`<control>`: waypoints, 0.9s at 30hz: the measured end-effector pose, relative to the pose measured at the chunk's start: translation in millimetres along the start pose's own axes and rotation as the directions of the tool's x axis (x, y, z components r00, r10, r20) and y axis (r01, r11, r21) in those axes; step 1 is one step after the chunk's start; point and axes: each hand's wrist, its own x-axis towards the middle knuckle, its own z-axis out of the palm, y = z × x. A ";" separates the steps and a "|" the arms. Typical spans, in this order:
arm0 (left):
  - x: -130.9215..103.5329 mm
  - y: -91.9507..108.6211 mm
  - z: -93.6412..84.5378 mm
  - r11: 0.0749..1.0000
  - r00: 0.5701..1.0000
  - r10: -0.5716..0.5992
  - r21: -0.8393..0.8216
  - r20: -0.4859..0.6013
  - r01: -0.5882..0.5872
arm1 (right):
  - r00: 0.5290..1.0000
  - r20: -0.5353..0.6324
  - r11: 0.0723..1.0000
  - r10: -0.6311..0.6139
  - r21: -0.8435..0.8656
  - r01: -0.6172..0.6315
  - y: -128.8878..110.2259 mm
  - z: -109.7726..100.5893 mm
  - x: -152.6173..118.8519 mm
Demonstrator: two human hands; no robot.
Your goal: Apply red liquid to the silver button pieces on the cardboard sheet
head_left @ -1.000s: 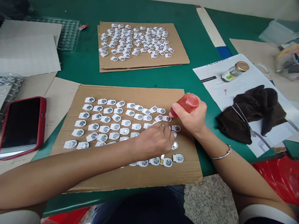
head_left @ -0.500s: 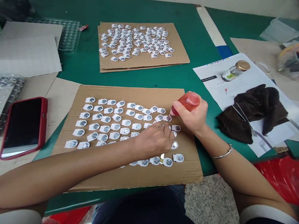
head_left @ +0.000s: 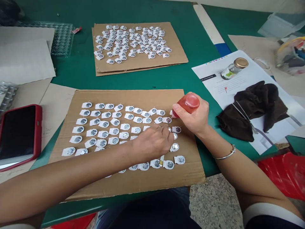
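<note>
My right hand (head_left: 196, 116) is closed round a red squeeze bottle (head_left: 188, 103), held tilted with its narrow end down over the right side of a cardboard sheet (head_left: 176, 181). Rows of small white tabs with round metallic discs (head_left: 124, 135) lie on the sheet. Reaching across from the left, my left hand (head_left: 156, 143) rests low over the tabs with curled fingers, the fingertips close to a reddish disc (head_left: 167, 120). A thin white-and-gold strip (head_left: 161, 160) shows just below that hand; whether my fingers hold it is hidden. My left forearm covers part of the lower rows.
A second cardboard stack (head_left: 181, 58) with many similar tabs lies farther back. On the left is a phone in a red case (head_left: 21, 135). A glass jar (head_left: 234, 68) and dark brown cloth (head_left: 252, 109) lie on printed paper (head_left: 207, 68) at right.
The whole view has shifted a little. The red bottle has drawn slightly right off the tabs, and a tab beside its tip now shows. My left hand stays nearly still on the sheet.
</note>
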 end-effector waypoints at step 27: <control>-1.0 -4.2 0.6 0.996 0.997 -0.004 -0.088 0.080 0.011 | 0.995 -0.020 0.994 -0.102 -0.035 0.101 1.9 -1.5 -2.1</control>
